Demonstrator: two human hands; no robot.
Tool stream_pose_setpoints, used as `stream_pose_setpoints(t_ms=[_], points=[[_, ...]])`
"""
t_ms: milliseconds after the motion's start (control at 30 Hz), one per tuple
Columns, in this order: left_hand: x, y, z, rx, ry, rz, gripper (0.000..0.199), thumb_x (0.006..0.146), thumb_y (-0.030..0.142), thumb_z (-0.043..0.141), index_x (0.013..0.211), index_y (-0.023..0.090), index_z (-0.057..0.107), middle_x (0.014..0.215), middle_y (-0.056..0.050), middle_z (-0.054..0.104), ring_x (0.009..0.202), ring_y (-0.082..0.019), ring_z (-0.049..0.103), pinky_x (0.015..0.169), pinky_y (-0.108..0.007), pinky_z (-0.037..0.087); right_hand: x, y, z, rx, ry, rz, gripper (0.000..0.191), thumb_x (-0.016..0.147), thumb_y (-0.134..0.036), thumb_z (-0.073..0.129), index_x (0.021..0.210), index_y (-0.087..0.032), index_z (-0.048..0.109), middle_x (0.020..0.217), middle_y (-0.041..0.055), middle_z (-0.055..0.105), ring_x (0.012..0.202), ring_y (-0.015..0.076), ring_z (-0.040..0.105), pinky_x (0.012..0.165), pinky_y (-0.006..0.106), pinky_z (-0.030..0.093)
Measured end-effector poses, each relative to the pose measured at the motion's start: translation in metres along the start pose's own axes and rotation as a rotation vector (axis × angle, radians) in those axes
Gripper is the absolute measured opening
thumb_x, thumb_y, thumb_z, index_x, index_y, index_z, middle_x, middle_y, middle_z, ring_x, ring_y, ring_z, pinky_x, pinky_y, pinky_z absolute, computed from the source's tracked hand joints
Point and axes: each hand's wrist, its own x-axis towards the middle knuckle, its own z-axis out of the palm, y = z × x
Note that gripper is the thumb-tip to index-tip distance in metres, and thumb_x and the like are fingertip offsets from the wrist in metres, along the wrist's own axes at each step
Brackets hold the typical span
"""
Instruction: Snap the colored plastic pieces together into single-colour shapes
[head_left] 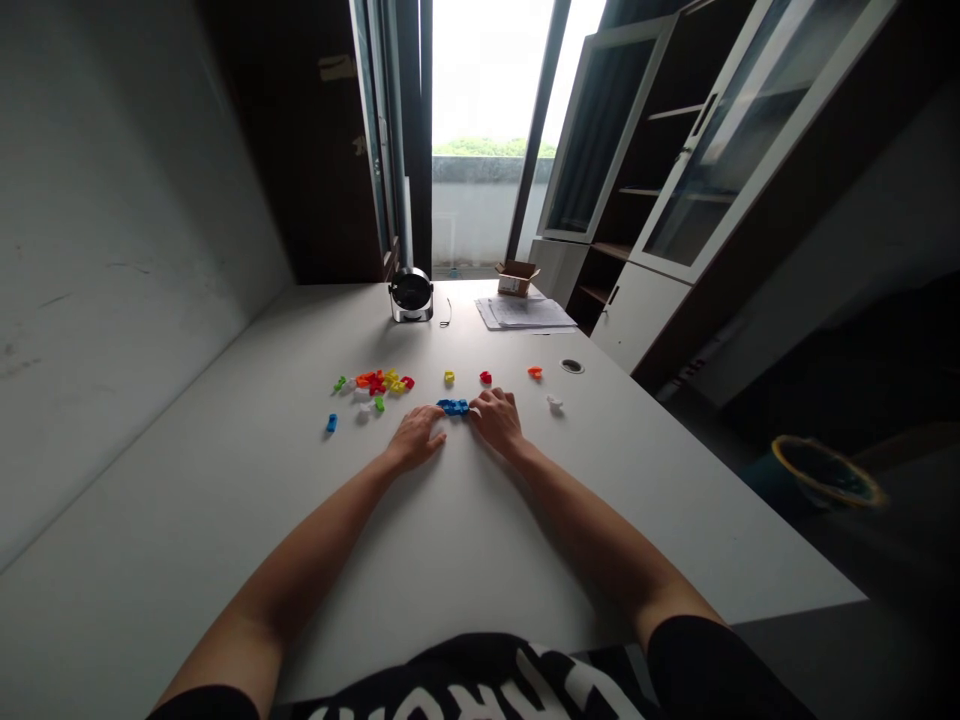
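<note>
A short row of blue plastic pieces point(453, 407) lies on the white table point(442, 560), between my two hands. My left hand point(417, 438) touches its left end with the fingertips, thumb apart from the fingers. At the right end, my right hand point(496, 416) has its fingers bent and the fingertips against the blue pieces. Beyond them sit a yellow piece point(449, 377) and a red piece point(486, 377). Farther right are an orange piece point(535, 372) and a white piece point(555, 403). A single blue piece point(331, 423) lies left of my left hand.
A loose group of coloured pieces point(377, 384) lies left of centre. Farther back stand a round black device point(411, 292), papers point(525, 313) and an open cardboard box point(516, 279). A round hole point(572, 366) is near the table's right edge, and a wall borders the left side.
</note>
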Motion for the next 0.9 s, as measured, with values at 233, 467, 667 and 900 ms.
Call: stream_pose_setpoints(t_ms=[233,467,667,900], points=[[0.002,-0.004,0.003,-0.005,-0.008,0.002,0.050,0.085,0.027,0.066,0.134,0.023,0.056,0.135,-0.012,0.062,0.129,-0.030,0.054,0.115,-0.047,0.037,-0.001,-0.005,-0.001,-0.005,0.008,-0.015,0.018,0.098,-0.025,0.057,0.095,-0.024,0.076,0.097,0.0091,0.069,0.104,0.0264,0.054,0.090,0.040,0.031],[0.002,-0.008,0.004,-0.004,-0.012,0.028,0.051,0.086,0.028,0.065,0.136,0.022,0.055,0.139,-0.012,0.059,0.134,-0.029,0.050,0.118,-0.047,0.033,-0.003,-0.007,-0.001,-0.022,0.014,-0.024,0.017,0.097,-0.026,0.059,0.093,-0.024,0.075,0.097,0.0090,0.069,0.104,0.0266,0.053,0.090,0.040,0.031],[0.002,-0.005,0.004,0.020,-0.027,0.034,0.048,0.087,0.027,0.063,0.135,0.023,0.056,0.141,-0.011,0.058,0.137,-0.029,0.048,0.119,-0.047,0.031,-0.003,-0.006,-0.001,-0.025,0.019,-0.020,0.016,0.097,-0.026,0.059,0.093,-0.023,0.075,0.096,0.0096,0.069,0.103,0.0271,0.053,0.090,0.040,0.032],[-0.001,-0.011,-0.012,0.117,0.073,-0.103,0.027,0.087,0.024,0.059,0.113,0.023,0.067,0.125,-0.010,0.067,0.120,-0.030,0.057,0.106,-0.046,0.042,-0.006,-0.005,-0.004,-0.021,0.039,-0.036,0.019,0.097,-0.027,0.056,0.092,-0.022,0.074,0.097,0.0111,0.069,0.103,0.0286,0.053,0.090,0.042,0.032]])
